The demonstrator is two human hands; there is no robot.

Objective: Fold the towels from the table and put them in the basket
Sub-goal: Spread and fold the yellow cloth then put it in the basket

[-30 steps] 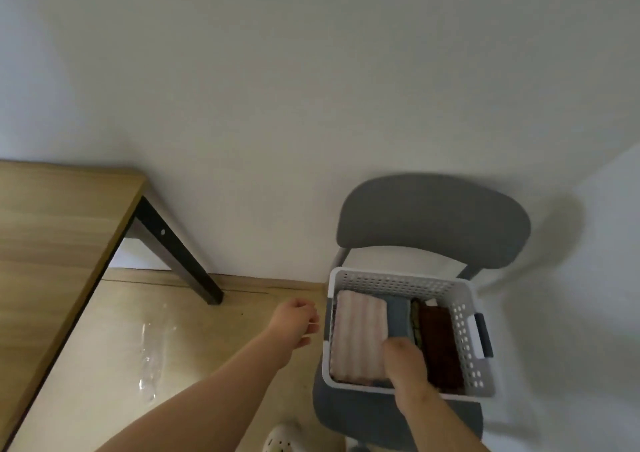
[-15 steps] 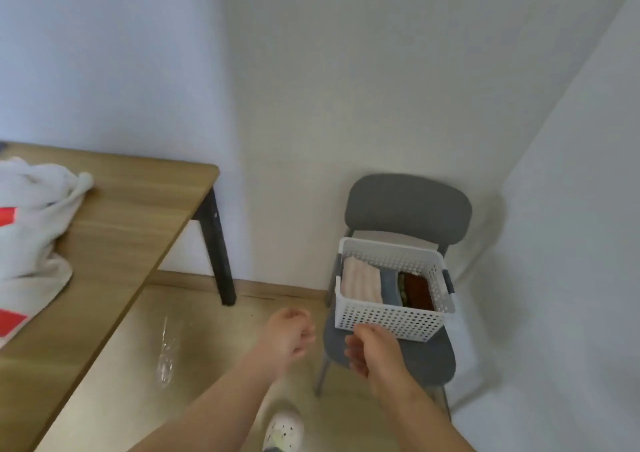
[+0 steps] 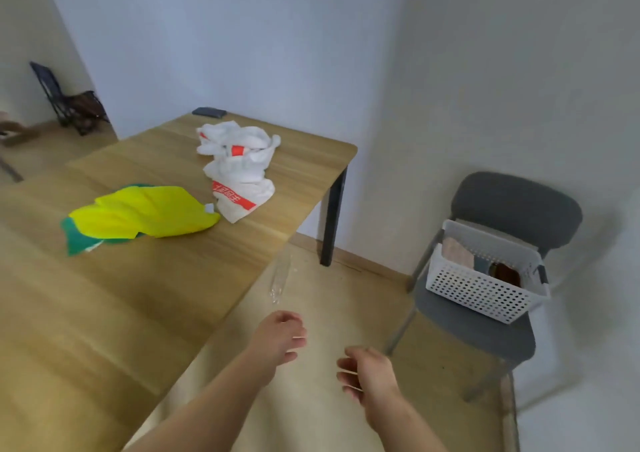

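Note:
A crumpled white towel with red bands (image 3: 239, 167) lies near the far right corner of the wooden table (image 3: 138, 295). A yellow and green towel (image 3: 138, 217) lies spread out to its left. The white perforated basket (image 3: 485, 285) stands on a grey chair (image 3: 485, 333) at the right and holds a pink striped towel (image 3: 457, 255), a grey-blue one and a dark brown one. My left hand (image 3: 280, 335) and my right hand (image 3: 367, 372) hang over the floor between table and chair, fingers loosely curled, holding nothing.
A dark flat object (image 3: 209, 112) lies at the table's far edge. A clear plastic wrapper (image 3: 278, 278) lies on the floor by the black table leg (image 3: 332, 223). A folded dark chair (image 3: 69, 105) leans on the far left wall. White walls close the corner behind the grey chair.
My right hand has left the basket and pulled back. The view has swung left from the basket to the table, bringing the two loose towels into sight.

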